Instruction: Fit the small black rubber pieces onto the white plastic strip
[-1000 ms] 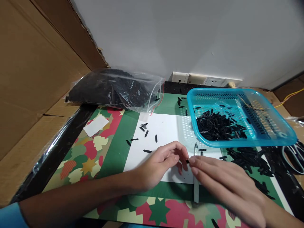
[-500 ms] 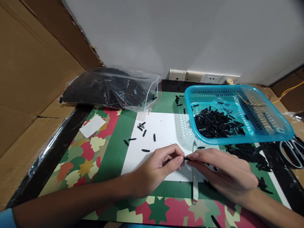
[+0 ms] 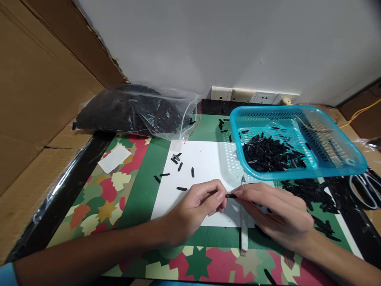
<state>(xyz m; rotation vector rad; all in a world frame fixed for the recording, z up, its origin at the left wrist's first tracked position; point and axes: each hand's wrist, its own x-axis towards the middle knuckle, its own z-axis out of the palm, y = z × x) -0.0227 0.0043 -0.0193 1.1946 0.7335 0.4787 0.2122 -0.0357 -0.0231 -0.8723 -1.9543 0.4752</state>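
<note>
A small black strip [image 3: 230, 196] is pinched between my two hands above the white paper [image 3: 166, 202]. My left hand [image 3: 205, 202] grips its left end between thumb and fingers. At its right end, the thumb and fingertips of my right hand [image 3: 274, 206] are closed on it. Beneath the right fingers lies a slim pale pen-like tool [image 3: 244, 234] with a pointed metal tip, partly covered by that hand. Several similar loose strips [image 3: 193, 172] are scattered on the paper to the left of my hands.
A blue plastic basket [image 3: 297, 172] holding many black strips stands at the back right. A zip bag [image 3: 133, 111] full of black material lies back left. More strips [image 3: 312, 192] are heaped at right, beside scissors [image 3: 361, 192]. Cardboard [image 3: 44, 67] walls the left side.
Both hands have shifted slightly left and up with the strip, and more of it shows between my fingertips. My right fingers look a little further from my left hand.
</note>
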